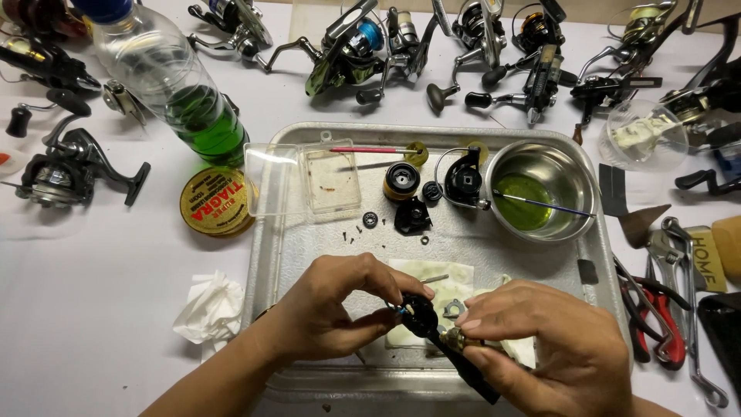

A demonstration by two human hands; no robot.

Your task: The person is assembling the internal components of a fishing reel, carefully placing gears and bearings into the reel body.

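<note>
Black fishing-reel body (421,315), a small dark housing with a brass-coloured fitting at its lower right end, sits between both hands above the near part of the dented metal tray (309,247); the left hand (332,305) pinches its left side, thumb and forefinger closed narrowly on the housing, with a hint of blue showing at the fingertips (395,307); the right hand (556,347) closes on the brass end and on a black stem running down toward the wrist, fingers curled tight; what exactly the right fingertips turn or press is hidden by the knuckles.

To do this well, I judge that the left grip should stay firm and steady while the right fingers do the fine work; keeping the part low over the white paper towel (440,286) just beyond the thumbs means that any small piece dropped lands on soft paper rather than rolling; a small grey metal piece (452,309) already lies there, just beyond the right fingertips.

Further from the hands, tiny screws and a small black ring (370,220) lie loose on the tray, near the clear plastic box (305,181); a sleeve or wrist swept forward could scatter them; the steel bowl of green liquid (540,193) with a thin brush (544,205) stands well beyond the right hand.
</note>
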